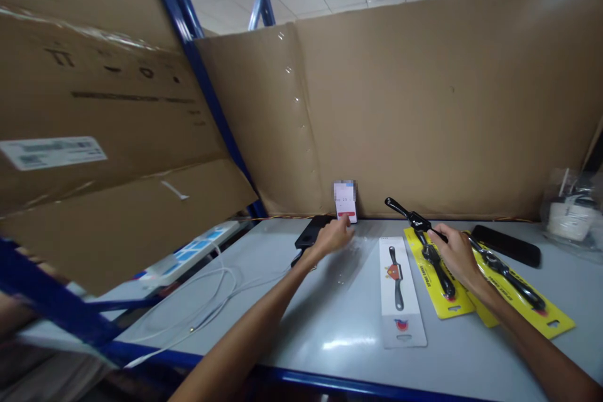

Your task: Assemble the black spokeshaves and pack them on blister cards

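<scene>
My right hand (pixel 456 254) is closed around one handle of a black spokeshave (pixel 417 220), raised at a slant above the table with its other handle pointing up and left. Under it lie yellow-backed packs holding black spokeshaves, a left one (pixel 440 309) and a right one (pixel 550 321). Beside them is a white card (pixel 404 329) with a printed picture of a spokeshave. My left hand (pixel 333 235) reaches to a propped-up phone (pixel 345 193) with a lit screen, a finger at the red button low on it. That hand holds nothing I can see.
Behind the left hand lies a black flat device (pixel 311 232). White cables (pixel 226 292) run left toward a power strip (pixel 198 251). A dark phone (pixel 506 245) and a clear bag (pixel 572 217) are at the right. Cardboard (pixel 424 107) walls the back; blue shelf posts (pixel 211 100) rise at left.
</scene>
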`<state>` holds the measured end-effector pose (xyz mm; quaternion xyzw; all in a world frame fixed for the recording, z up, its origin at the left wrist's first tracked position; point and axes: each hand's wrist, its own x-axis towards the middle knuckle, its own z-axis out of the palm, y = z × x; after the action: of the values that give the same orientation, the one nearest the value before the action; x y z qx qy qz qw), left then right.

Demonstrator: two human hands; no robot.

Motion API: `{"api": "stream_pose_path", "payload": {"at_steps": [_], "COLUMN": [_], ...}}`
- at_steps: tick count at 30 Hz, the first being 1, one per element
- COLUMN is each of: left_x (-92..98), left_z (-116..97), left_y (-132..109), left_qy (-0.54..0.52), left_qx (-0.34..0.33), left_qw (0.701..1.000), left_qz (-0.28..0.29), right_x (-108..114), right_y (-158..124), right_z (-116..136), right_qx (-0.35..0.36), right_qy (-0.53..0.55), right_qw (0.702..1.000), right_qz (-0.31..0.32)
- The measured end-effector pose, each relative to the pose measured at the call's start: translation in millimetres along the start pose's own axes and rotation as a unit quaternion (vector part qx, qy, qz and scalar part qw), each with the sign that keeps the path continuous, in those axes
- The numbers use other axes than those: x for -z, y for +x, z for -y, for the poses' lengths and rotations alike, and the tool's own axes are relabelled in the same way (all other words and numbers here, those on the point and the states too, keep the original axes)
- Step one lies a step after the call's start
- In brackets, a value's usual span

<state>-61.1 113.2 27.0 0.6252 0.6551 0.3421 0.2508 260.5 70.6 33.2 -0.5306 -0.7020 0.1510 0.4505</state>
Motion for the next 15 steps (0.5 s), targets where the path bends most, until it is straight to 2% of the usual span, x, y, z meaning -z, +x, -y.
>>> {"api": "stream_pose_path", "payload": {"at_steps": [4,7,11,15], "left_x": [-27.3,-42.0,-47.2,-39.9], "left_z": [-5,-11,-14,-13], "left_y": [-52,-65,-64,-68], "left_qy": [0.163,0.214,0.189,0.087], "left_qx": [-0.015,-0.024,-0.040,-0.059], "left_qw": [0.987,0.976,0.981,0.994], "left_qz": [0.001,-0.005,-0.022,-0.036], "right_x": [-1,-1,0,2], "right_y": [-1,0,2,3], "right_z": [-1,-2,-3,-3], "right_qx": [-0.002,0.001,-0.001,-0.019], "right_qy": [0.005,0.010,0.024,0.068], "right_qw": [1.000,1.000,1.000,0.997], "right_qz": [-0.001,-0.005,-0.019,-0.035]}}
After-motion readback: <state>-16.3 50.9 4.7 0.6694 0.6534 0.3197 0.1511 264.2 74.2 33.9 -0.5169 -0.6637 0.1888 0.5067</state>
